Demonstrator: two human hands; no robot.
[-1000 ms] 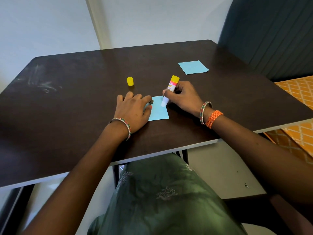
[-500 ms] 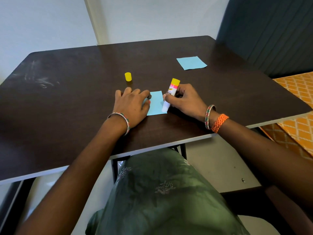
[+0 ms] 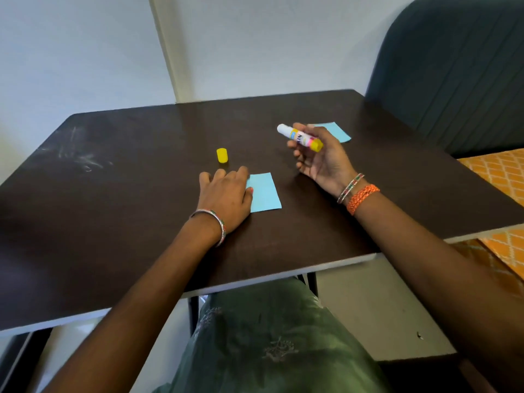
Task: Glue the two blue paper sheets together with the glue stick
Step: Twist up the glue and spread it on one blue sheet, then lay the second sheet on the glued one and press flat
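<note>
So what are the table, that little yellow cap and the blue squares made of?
The table looks like dark wood-grain laminate over board: its cut front edge shows pale. The yellow cap seems smooth moulded plastic, evenly coloured with a slight sheen. The near blue sheet and far blue sheet look like thin matte paper, lying flat with crisp edges.

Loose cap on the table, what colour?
Yellow. The cap stands apart from the glue stick; head view shows it.

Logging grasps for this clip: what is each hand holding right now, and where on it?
The right hand grips the glue stick near its yellow base. The left hand holds nothing.
</note>
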